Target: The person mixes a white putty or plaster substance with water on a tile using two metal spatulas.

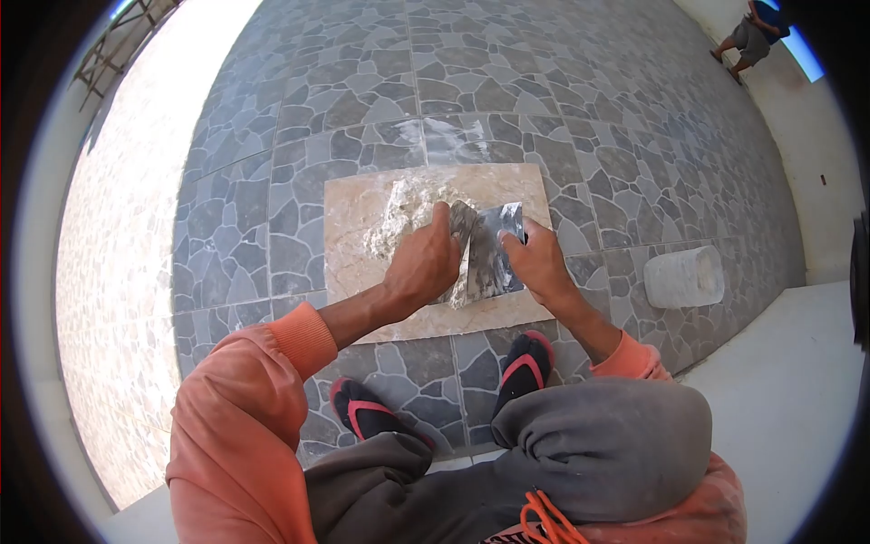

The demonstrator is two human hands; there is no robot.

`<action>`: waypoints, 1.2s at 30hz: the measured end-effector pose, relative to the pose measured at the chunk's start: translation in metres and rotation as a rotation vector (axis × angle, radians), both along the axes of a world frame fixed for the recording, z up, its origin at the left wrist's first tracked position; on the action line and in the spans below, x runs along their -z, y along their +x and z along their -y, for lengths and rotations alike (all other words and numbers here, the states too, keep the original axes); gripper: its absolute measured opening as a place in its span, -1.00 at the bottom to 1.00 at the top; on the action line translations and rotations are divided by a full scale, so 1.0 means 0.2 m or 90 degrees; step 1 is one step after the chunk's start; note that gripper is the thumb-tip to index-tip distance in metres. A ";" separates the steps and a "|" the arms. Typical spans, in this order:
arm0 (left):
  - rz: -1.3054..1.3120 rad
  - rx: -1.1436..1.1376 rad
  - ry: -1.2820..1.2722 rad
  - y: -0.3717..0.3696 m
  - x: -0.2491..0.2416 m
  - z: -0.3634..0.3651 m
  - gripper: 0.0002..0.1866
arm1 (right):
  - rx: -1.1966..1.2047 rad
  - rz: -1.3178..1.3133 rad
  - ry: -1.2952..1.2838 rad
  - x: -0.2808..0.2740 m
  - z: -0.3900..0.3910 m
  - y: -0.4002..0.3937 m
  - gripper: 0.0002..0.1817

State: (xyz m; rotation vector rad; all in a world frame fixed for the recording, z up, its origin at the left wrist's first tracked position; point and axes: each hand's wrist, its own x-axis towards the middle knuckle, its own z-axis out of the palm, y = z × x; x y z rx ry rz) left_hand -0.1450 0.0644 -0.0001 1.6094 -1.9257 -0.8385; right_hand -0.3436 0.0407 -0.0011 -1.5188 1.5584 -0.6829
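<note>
My left hand (pixel 424 261) is closed on a metal scraper (pixel 461 223), its thumb stretched along the blade. Closed on a second, wider flat metal scraper (pixel 494 258) is my right hand (pixel 538 263), thumb on the blade face. The two blades meet or overlap over the front middle of a beige tile-like board (pixel 349 295). Off-white paste or powder (pixel 408 213) is heaped on the board just beyond my left hand, and some shows below the blades. The handles are mostly hidden by my fingers.
A whitish plastic container (pixel 685 277) stands on the stone-patterned floor (pixel 353 82) to the right. White smears (pixel 453 139) mark the floor beyond the board. My sandalled feet (pixel 376 412) are close to its near edge. Another person (pixel 754 38) stands far right by the wall.
</note>
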 end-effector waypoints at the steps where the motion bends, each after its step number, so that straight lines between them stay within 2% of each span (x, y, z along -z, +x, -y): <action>1: 0.018 0.001 0.003 0.01 0.02 0.01 -0.64 | 0.007 0.009 0.034 -0.02 0.01 -0.03 -0.64; 4: 0.055 0.009 0.014 0.08 0.05 0.04 -0.57 | -0.003 0.005 -0.015 -0.06 0.05 -0.11 -0.62; 5: 0.057 0.013 0.018 0.11 0.05 0.05 -0.54 | -0.036 -0.060 -0.128 0.00 0.08 -0.15 -0.62; 8: 0.034 -0.002 0.019 0.20 0.07 0.08 -0.52 | -0.162 -0.178 -0.129 0.00 0.15 -0.20 -0.63; 10: 0.002 0.001 -0.007 0.24 0.07 0.10 -0.54 | -0.177 -0.183 -0.145 0.00 0.14 -0.20 -0.65; 14: 0.032 0.105 -0.070 0.32 0.01 0.11 -0.71 | -0.185 -0.219 -0.166 -0.07 0.21 -0.20 -0.68; 15: 0.056 0.142 -0.119 0.34 0.01 0.11 -0.79 | -0.210 -0.207 -0.130 -0.12 0.24 -0.20 -0.68; 17: 0.082 0.191 -0.152 0.40 0.01 0.11 -0.82 | -0.255 -0.184 -0.056 -0.20 0.30 -0.22 -0.69; 18: 0.093 0.215 -0.169 0.43 0.01 0.11 -0.83 | -0.285 -0.212 -0.073 -0.21 0.32 -0.24 -0.69; 20: 0.100 0.176 -0.140 0.51 0.02 0.08 -0.85 | -0.352 -0.266 -0.109 -0.21 0.36 -0.26 -0.69; 26: 0.100 0.097 -0.040 0.74 0.04 -0.06 -0.85 | -0.477 -0.282 -0.245 0.15 0.59 -0.27 -0.66; 29: 0.107 0.067 -0.009 0.76 0.03 -0.16 -0.85 | -0.448 -0.262 -0.286 0.34 0.66 -0.22 -0.72; 32: 0.091 0.070 0.051 0.73 -0.03 -0.28 -0.84 | -0.410 -0.312 -0.202 0.46 0.68 -0.17 -0.75; 36: 0.115 0.127 0.062 0.70 -0.15 -0.43 -0.82 | -0.388 -0.377 -0.106 0.46 0.63 -0.07 -0.73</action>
